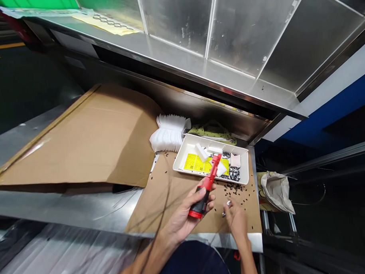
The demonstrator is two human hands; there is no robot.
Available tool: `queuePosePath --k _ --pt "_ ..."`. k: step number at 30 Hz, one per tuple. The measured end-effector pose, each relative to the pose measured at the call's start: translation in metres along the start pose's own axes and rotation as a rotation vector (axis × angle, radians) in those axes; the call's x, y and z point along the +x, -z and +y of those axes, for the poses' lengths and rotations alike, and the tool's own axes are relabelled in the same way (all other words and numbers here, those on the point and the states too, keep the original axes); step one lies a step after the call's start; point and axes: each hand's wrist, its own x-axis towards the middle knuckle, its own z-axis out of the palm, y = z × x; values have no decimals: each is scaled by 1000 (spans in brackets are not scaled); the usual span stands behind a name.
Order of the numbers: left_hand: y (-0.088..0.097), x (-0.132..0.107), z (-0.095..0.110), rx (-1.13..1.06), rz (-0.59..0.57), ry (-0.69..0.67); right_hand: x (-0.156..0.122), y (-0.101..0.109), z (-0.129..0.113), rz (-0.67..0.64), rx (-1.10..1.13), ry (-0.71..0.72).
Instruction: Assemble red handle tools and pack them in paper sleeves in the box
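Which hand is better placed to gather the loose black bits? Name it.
Likely the right hand: nearer the black bits, though pinching a shiny thing. The left hand grips the red tool.

The left hand [184, 214] is gripping a red-and-black tool [204, 190], its slim end pointing toward a white tray [244, 168] on the far side. The right hand [237, 220] is pinching a small shiny piece [228, 203] near scattered black bits [233, 187]; bent cardboard [86, 136] is lying left.

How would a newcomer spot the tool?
Find the flat cardboard sheet on the metal bench, and the white tray there. The tool sits in the left grip, tip toward the tray; its red-and-black body sets it apart from white pieces inside.
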Motion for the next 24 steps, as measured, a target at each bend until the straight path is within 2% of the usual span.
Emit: queuePosePath --k 3,5,7,11,13,15,19,21,24 --pt "13 4 2 58 91 3 4 -33 -13 -77 -64 63" --pt "22 7 4 128 111 -23 8 -34 -22 -94 -86 93" --pt "31 9 8 199 119 -66 20 -23 -27 -92 -102 109" --pt "53 15 11 222 82 -139 79 4 -38 -60 -143 110" --pt "62 19 9 209 68 -148 117 4 -47 -73 -174 105" --pt "68 21 6 216 56 -134 148 -5 -59 -118 -204 97" --pt "63 20 5 272 -3 -139 177 -18 -71 -176 -222 94" --pt "55 18 8 288 -15 -166 179 -10 -66 -149 -186 105" --pt "43 16 13 256 10 -163 169 18 -47 -59 -79 113"
